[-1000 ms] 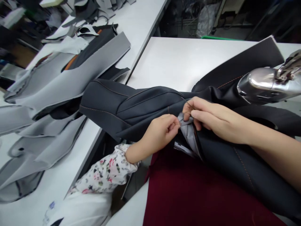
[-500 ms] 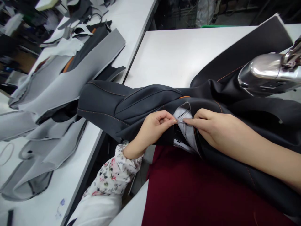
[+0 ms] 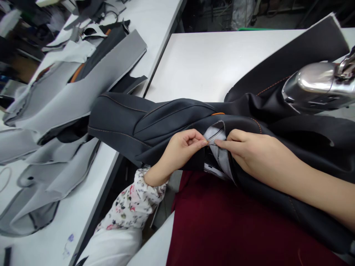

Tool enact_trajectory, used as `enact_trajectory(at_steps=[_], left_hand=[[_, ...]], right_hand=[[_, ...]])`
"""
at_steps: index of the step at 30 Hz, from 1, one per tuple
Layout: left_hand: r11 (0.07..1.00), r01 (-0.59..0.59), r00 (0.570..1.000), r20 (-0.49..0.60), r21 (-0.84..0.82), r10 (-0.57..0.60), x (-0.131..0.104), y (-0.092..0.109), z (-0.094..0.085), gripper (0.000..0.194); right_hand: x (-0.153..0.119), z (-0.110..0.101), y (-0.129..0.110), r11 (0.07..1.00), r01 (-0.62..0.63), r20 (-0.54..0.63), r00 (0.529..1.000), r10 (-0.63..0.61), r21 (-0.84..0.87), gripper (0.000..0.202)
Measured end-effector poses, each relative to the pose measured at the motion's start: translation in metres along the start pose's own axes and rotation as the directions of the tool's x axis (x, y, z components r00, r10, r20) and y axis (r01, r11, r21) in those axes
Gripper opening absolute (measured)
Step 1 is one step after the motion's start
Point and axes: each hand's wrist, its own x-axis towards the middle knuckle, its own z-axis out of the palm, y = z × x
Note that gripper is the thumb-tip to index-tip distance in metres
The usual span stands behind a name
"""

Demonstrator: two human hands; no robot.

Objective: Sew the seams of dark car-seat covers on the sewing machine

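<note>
A black leather-like seat cover [image 3: 177,118] with orange stitching lies across the table edge and over the lap. Near its middle an edge is turned up, baring the grey fabric backing [image 3: 222,157]. My left hand [image 3: 185,147] pinches the seam edge there between thumb and index finger. Close beside it, my right hand [image 3: 246,149] is closed on the same turned-up edge, its index finger pointing toward the left fingertips. Something thin and light lies between the fingertips, too small to make out. The right thumb is mostly hidden.
A shiny metal sewing machine head [image 3: 318,87] stands at the right over the cover. Several grey-backed cut pieces [image 3: 91,77] are piled on the left white table [image 3: 91,207]. A gap separates it from the white table [image 3: 199,62] ahead. Dark red cloth [image 3: 222,221] covers the lap.
The view has shifted slightly, so the pile at the left sits a little further left. Both hands keep their hold on the seam, with barely any finger movement.
</note>
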Motion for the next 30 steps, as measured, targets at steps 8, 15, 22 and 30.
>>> enact_trajectory(at_steps=[8,15,22,30], left_hand=[[1.000,0.008,1.000,0.007,-0.007,-0.008,0.0016,-0.0018,-0.0006,0.027],[1.000,-0.008,1.000,0.004,-0.003,0.008,0.0023,-0.0041,-0.0003,0.027],[1.000,-0.013,1.000,0.000,0.003,0.013,0.0023,-0.0037,-0.0003,0.027],[1.000,-0.023,1.000,-0.009,0.020,0.023,0.0030,-0.0053,0.0008,0.027]], right_hand=[[0.0009,-0.0005,-0.0006,1.000,0.001,0.009,1.000,-0.001,0.000,0.044],[0.0014,-0.0018,0.0012,1.000,0.008,0.023,1.000,-0.009,0.017,0.044],[0.0016,0.0001,-0.0005,1.000,0.010,-0.001,1.000,-0.010,0.005,0.043],[0.0009,0.0022,0.0010,1.000,0.004,0.003,1.000,-0.004,0.029,0.043]])
